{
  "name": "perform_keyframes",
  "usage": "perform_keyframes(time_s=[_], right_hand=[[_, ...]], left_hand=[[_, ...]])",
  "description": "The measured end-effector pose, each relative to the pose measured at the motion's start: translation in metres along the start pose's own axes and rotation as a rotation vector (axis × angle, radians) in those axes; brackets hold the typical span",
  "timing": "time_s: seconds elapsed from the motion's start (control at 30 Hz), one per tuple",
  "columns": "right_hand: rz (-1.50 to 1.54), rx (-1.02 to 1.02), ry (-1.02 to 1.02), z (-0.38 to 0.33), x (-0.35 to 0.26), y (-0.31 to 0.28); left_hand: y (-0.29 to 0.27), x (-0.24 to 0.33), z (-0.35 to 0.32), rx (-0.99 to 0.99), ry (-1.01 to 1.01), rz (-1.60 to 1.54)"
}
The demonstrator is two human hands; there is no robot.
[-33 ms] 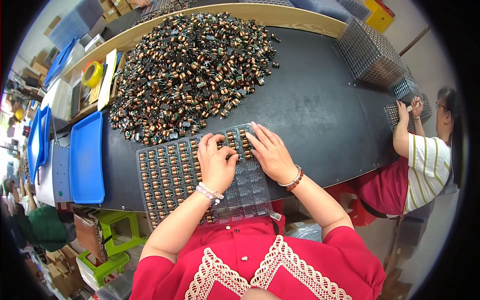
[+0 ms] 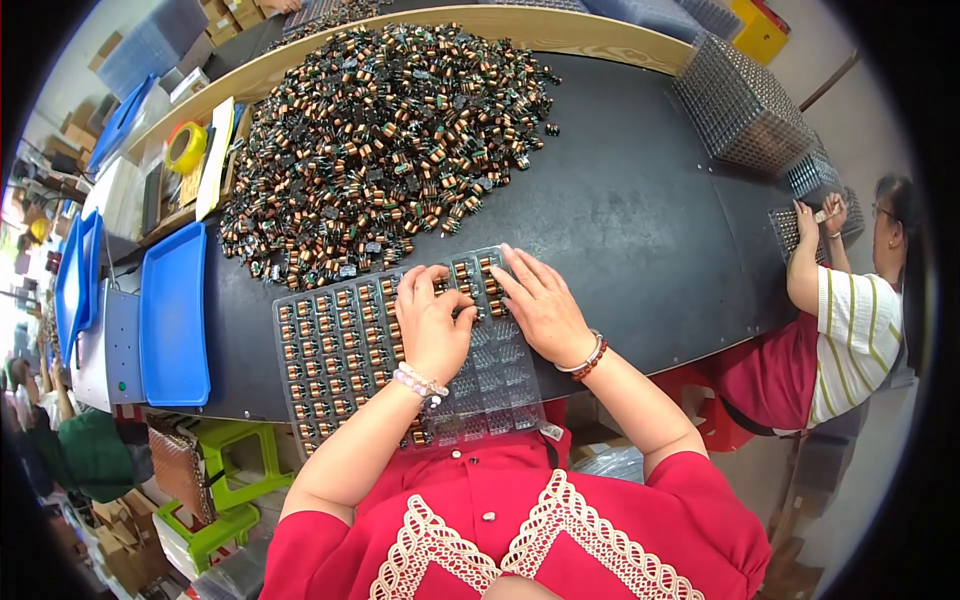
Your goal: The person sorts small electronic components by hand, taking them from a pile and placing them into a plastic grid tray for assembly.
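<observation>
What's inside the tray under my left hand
The clear tray holds copper-wound parts at left and top; lower-right pockets show bare plastic. Your left hand and forearm cover some pockets, hiding their contents.

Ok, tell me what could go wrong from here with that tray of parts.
1. The clear tray appears to jut past the near edge of the dark table, so a bump there might tilt it and jolt parts loose.
2. The big pile of copper-wound parts reaches close to the tray's far edge; strays could slide in.
3. Beaded bracelets by the left hand sit over the tray and might snag parts.
</observation>
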State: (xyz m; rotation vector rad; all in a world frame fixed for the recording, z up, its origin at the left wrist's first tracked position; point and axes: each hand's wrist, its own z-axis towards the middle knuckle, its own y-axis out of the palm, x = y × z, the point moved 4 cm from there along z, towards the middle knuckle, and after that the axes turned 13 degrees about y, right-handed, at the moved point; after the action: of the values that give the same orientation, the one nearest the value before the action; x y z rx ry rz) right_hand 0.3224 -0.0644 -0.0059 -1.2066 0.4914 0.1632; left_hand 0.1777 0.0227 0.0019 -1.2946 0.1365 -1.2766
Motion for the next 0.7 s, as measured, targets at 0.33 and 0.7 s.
perform_keyframes(time_s=[0.33,0.7], right_hand=[[0.045,0.111,-0.056,0.045,-0.007,-0.003],[-0.234,0.021,0.058,0.112,-0.011,0.043]], left_hand=[[-0.026,-0.027,0.027,0.067,0.169,0.185],[-0.024,-0.058,0.089,0.147,0.400,0.488]])
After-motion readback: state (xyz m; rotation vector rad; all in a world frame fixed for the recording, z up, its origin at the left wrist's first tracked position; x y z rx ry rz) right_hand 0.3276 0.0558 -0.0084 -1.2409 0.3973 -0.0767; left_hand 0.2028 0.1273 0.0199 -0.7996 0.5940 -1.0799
